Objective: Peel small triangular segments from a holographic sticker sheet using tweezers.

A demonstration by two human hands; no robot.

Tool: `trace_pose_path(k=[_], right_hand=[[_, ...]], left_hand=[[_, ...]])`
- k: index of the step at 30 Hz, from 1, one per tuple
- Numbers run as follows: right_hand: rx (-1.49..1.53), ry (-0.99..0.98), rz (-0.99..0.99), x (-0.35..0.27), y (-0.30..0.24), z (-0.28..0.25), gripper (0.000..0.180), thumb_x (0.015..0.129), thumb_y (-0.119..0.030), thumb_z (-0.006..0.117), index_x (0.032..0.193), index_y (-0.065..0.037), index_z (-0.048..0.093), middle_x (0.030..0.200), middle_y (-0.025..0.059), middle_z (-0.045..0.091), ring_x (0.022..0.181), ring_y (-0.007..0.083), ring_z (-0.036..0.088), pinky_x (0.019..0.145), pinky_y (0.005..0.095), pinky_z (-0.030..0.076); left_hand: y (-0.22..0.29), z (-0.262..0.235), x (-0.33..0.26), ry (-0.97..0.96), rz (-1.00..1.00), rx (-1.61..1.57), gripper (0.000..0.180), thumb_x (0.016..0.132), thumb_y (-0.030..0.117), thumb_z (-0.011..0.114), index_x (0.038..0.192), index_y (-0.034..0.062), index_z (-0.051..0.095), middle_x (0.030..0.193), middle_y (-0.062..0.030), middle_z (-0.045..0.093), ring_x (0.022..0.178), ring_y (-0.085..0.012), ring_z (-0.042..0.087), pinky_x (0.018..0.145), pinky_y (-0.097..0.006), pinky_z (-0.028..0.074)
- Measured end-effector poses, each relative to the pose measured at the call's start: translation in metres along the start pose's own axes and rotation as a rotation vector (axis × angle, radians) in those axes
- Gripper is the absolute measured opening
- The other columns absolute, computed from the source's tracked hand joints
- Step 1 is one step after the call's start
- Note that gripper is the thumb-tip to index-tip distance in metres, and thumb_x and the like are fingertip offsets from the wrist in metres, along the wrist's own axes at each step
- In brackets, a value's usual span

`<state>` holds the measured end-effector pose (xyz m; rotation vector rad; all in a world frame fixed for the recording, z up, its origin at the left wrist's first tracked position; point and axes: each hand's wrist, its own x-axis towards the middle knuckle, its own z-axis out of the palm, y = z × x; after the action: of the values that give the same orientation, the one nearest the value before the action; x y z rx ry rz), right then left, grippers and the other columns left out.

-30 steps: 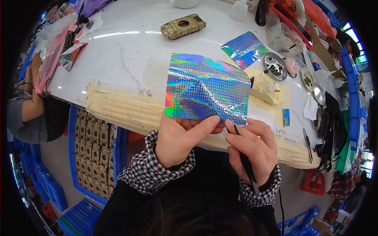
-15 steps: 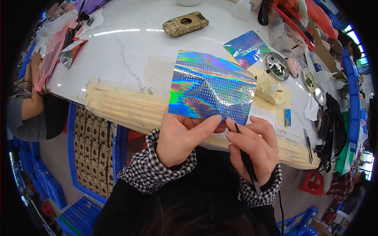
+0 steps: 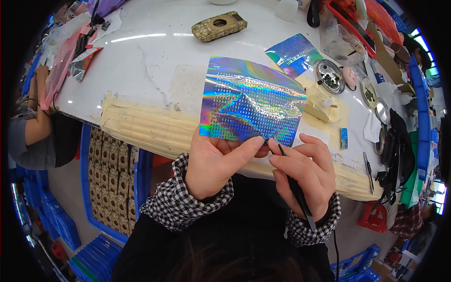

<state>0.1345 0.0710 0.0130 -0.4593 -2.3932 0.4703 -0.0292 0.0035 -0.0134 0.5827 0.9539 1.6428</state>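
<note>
A shiny holographic sheet [image 3: 253, 101], covered in rows of small marks, is raised over the table's front edge. My left hand [image 3: 216, 162] pinches its lower edge, thumb in front and fingers behind. In my right hand [image 3: 305, 174] is a pair of black tweezers [image 3: 295, 190], slanting down toward my wrist. Their tips point at the sheet's lower edge, close to my left thumb; whether they grip anything there is too small to tell. Farther back on the table lies a camouflage-patterned model hull [image 3: 219, 27] with a round hole on top.
A second holographic sheet [image 3: 293, 54] lies behind my right hand. Round tins [image 3: 330, 76] with small green parts stand at the right, near a taped block [image 3: 322, 104]. A pen-like tool [image 3: 368, 171] lies at the right edge. Below left, a blue crate [image 3: 86, 188] holds several hulls. A co-worker's arm [image 3: 40, 108] shows at far left.
The sheet has tilted slightly and its reflections have shifted. My right hand and the tweezers have moved a little to the right at the wrist. My left hand keeps its pinch.
</note>
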Motion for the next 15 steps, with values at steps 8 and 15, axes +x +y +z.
trace_pose_path(k=[8,15], right_hand=[[0.178,0.068,0.027,-0.0039,0.0094,0.0040,0.033,0.063,0.001,0.073,0.095,-0.005,0.066,0.102,0.0088,0.068,0.078,0.0209,0.061,0.084,0.0398,0.048],[0.204,0.085,0.034,-0.0045,0.0087,0.0049,0.034,0.063,0.002,0.072,0.095,-0.005,0.066,0.100,0.0090,0.069,0.078,0.0206,0.061,0.085,0.0396,0.047]], left_hand=[[0.0024,-0.0019,-0.0007,-0.010,-0.033,0.006,0.027,0.085,-0.005,0.059,0.110,-0.0050,0.051,0.102,-0.0131,0.064,0.089,-0.0186,0.065,0.078,-0.031,0.057],[0.0035,-0.0003,-0.0003,-0.008,-0.033,-0.021,0.027,0.084,-0.005,0.059,0.110,-0.0056,0.051,0.101,-0.0137,0.064,0.088,-0.0190,0.066,0.077,-0.031,0.057]])
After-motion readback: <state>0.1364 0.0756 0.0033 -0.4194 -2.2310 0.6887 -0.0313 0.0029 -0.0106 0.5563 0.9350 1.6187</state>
